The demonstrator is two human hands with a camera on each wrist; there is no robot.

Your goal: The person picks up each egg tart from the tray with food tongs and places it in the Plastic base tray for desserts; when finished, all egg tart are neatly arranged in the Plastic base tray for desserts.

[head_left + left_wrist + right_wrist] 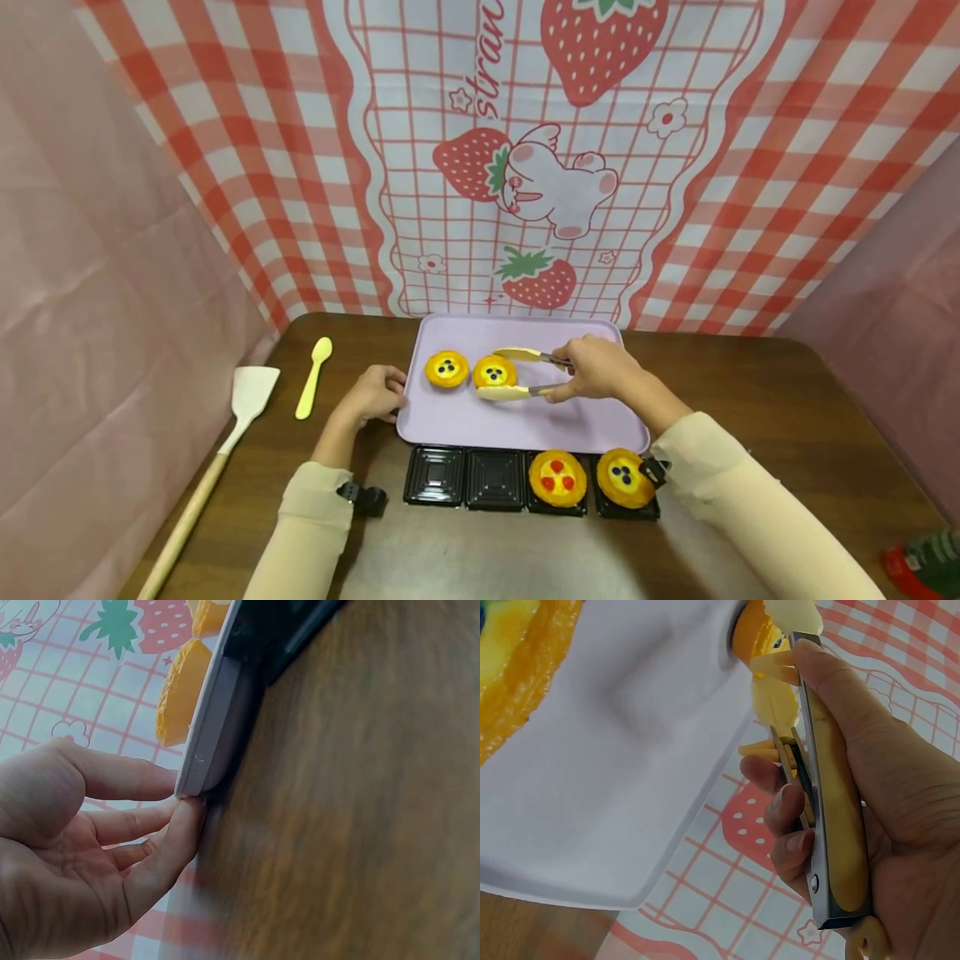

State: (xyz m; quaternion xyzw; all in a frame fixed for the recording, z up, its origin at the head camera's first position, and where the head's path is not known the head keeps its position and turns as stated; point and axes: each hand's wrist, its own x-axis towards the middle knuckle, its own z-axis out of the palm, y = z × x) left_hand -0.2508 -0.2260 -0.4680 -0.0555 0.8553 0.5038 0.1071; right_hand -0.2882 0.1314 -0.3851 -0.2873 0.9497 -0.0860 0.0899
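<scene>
My right hand (597,367) grips a pair of yellow-and-metal tongs (840,810). The tong tips lie on either side of a blueberry-topped egg tart (494,372) on the lilac tray (465,427). To its left sits a second tart (447,369) with dark blue berries. At the tray's left edge, my left hand (82,832) pinches the rim between thumb and fingertips. In front of the tray stands a row of black square plastic bases. One bears a tart with red pieces (557,478), and the rightmost a blueberry tart (626,478), partly overlapped by my right wrist strap.
Two black bases (435,477) at the row's left hold no tart. Left on the wooden table (757,400) lie a yellow spoon (313,379) and a long-handled white spatula (251,392). A red-and-green object (926,562) stands at the lower right. A checked cloth (720,225) hangs behind.
</scene>
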